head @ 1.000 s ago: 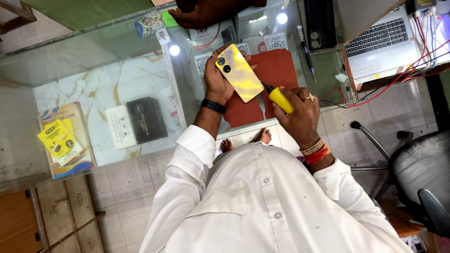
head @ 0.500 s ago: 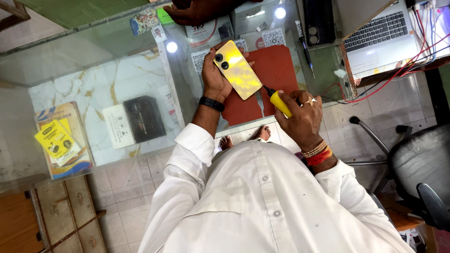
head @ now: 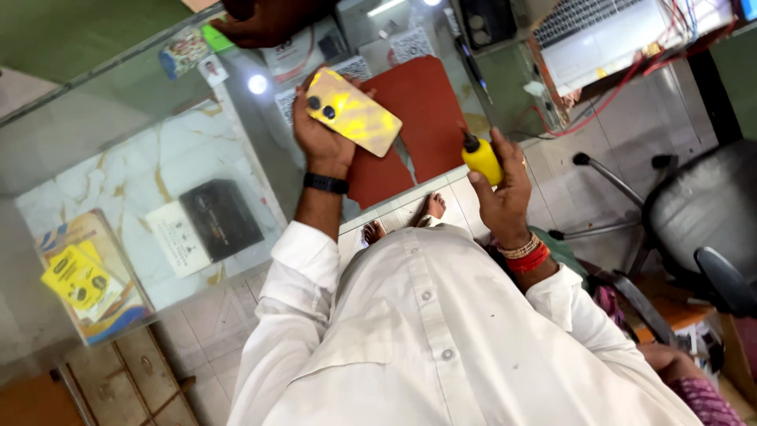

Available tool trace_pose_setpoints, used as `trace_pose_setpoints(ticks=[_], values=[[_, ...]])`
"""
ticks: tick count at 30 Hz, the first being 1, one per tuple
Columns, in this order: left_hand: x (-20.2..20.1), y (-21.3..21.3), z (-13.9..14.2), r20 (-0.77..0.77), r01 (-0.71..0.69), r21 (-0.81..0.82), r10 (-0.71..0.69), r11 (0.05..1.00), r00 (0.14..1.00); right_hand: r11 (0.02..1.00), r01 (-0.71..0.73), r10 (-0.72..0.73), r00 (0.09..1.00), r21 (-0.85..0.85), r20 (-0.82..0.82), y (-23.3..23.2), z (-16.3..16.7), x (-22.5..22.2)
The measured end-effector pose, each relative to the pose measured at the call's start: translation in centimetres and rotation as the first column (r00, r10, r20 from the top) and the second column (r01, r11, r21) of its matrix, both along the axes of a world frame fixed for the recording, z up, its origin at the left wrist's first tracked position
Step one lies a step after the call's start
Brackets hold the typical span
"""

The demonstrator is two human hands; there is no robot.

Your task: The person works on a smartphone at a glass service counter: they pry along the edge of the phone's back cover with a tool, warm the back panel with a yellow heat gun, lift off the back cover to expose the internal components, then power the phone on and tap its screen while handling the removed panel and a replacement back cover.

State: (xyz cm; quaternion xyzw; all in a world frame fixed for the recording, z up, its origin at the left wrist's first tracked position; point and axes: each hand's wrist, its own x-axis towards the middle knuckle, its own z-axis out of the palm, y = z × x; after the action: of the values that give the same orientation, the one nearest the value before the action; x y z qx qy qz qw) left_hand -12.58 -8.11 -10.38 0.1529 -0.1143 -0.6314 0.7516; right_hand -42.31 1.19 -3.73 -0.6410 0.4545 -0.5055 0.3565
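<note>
So the left hand (head: 319, 134) is wrapped around a yellow phone (head: 352, 112), back side facing up. You can see the two dark camera lenses near the top corner. The phone is tilted and held up off the glass tabletop (head: 142, 118), hovering over the edge of a red mat (head: 422, 110) that lies on the glass. There's a black band (head: 326, 183) on that wrist.

The right hand (head: 505, 189) is clenched around a yellow screwdriver (head: 481, 158), black tip pointing up and away from the body. It's off to the right of the phone, apart from it, not touching. That wrist has red and beaded bangles (head: 527, 254).

Another person's hand (head: 264, 22) rests on the far side of the tabletop, at the top of the view, close to some small cards and stickers.

Through the glass on the left there's a black box (head: 221, 218) with a white box (head: 175, 238) beside it, and further left a stack of yellow packets (head: 79, 278) on a lower shelf. A laptop (head: 607, 31) sits at the top right with red wires (head: 631, 79) trailing off it. A dark office chair (head: 702, 229) stands on the tiled floor to the right. The person's wearing a white shirt (head: 426, 339), and bare feet (head: 398, 221) show below the tabletop edge.
</note>
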Motion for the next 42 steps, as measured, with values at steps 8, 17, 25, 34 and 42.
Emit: trace_pose_setpoints(ticks=[8,17,25,34,42], values=[[1.6,2.6,0.4,0.039,-0.075,-0.044,0.077,0.996,0.996,0.976,0.168,-0.201,0.943,0.14,0.265,8.0,-6.5,-3.2],[1.3,2.5,0.3,-0.041,0.121,0.148,-0.116,0.981,0.992,0.905,0.354,-0.358,0.933,0.236,-0.025,2.5,-15.1,-0.8],[-0.2,1.9,4.6,0.169,0.259,0.476,-0.376,0.84,0.911,0.953,0.296,-0.264,0.915,0.063,-0.304,-7.7,-15.2,-0.5],[0.0,1.5,1.8,0.123,0.075,0.216,-0.103,0.974,0.987,0.826,0.277,-0.096,0.927,0.49,-0.361,-13.5,-13.4,-0.5],[-2.0,-0.2,1.2,0.076,0.09,0.478,-0.143,0.874,0.987,0.945,0.169,-0.059,0.931,0.282,-0.36,-14.2,-15.3,-2.4]])
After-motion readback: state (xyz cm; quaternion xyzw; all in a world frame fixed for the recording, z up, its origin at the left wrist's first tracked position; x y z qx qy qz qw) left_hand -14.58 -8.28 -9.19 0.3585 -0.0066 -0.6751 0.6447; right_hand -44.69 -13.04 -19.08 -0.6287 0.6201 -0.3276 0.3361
